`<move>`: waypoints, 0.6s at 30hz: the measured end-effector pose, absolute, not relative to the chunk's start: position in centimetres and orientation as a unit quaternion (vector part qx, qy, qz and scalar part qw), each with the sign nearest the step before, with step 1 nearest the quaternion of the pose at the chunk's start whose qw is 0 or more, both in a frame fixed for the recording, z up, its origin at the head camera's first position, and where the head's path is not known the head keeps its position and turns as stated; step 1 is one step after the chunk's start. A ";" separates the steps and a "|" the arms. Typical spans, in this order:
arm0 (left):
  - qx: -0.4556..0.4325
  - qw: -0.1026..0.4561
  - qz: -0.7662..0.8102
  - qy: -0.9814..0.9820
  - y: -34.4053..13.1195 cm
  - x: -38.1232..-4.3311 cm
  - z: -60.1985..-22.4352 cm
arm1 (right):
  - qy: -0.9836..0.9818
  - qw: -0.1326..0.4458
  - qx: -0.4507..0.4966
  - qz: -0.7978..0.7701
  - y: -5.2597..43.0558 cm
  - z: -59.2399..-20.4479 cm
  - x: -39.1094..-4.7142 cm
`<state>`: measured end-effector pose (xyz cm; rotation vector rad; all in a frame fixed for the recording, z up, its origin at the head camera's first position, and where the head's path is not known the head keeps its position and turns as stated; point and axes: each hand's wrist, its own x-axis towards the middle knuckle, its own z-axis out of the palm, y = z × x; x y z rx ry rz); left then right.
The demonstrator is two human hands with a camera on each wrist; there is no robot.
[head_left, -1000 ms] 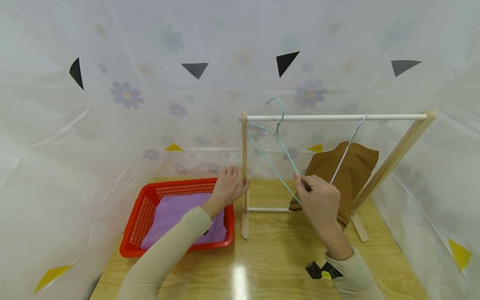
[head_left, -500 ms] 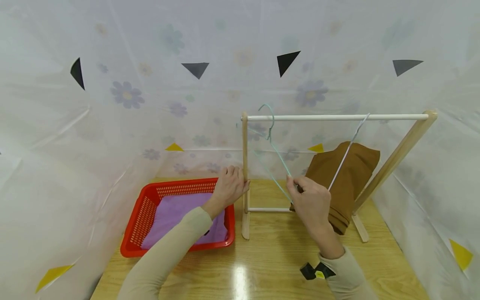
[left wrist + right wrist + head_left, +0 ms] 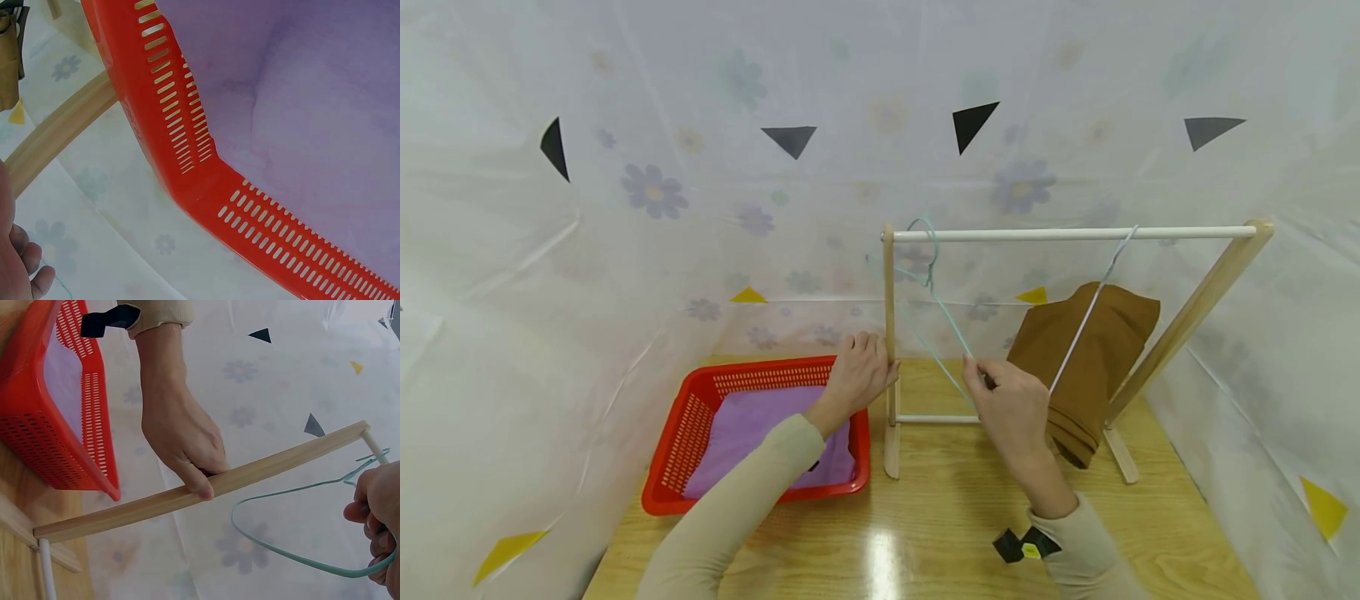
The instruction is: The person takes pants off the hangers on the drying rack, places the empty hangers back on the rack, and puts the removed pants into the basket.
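My left hand (image 3: 859, 375) grips the left wooden post of a small clothes rack (image 3: 890, 304). In the right wrist view its thumb and fingers wrap the post (image 3: 275, 470). A teal wire hanger (image 3: 951, 322) is pinched along its near side by my right hand (image 3: 1011, 408). The hanger's hook reaches over the white top rail (image 3: 1037, 235) near the left end; whether it bears on the rail I cannot tell. Farther right, a white hanger (image 3: 1084, 321) hangs on the rail beside a folded brown garment (image 3: 1112, 333), partly behind my right hand.
Left of the rack stands a red slotted basket (image 3: 677, 442) with purple cloth (image 3: 752, 417) inside, partly hidden by my left forearm. The rack's lower white bar (image 3: 936, 419) runs just above the wooden table (image 3: 955, 517). Pale flowered sheeting (image 3: 865, 100) encloses the table.
My right hand has moved left and slightly down with the teal hanger, and its hook has come down from above the rail to around it. The left hand stays on the post.
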<state>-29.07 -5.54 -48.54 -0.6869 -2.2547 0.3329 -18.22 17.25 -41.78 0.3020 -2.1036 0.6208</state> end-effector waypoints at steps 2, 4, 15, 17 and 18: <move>-0.268 0.375 0.126 -0.878 -5.5 -29.1 -48.6 | -0.850 0.444 0.121 0.255 17.2 -42.0 -18.3; -0.269 0.382 0.122 -0.876 -5.5 -29.1 -48.6 | -0.851 0.442 0.120 0.258 17.1 -42.1 -18.4; -0.262 0.379 0.122 -0.879 -5.5 -29.0 -48.6 | -0.845 0.452 0.120 0.259 16.5 -43.0 -18.7; -0.262 0.376 0.121 -0.881 -5.5 -28.9 -48.5 | -0.845 0.452 0.121 0.258 16.4 -43.1 -18.7; -0.262 0.375 0.120 -0.881 -5.5 -28.9 -48.5 | -0.845 0.452 0.122 0.258 16.3 -43.2 -18.7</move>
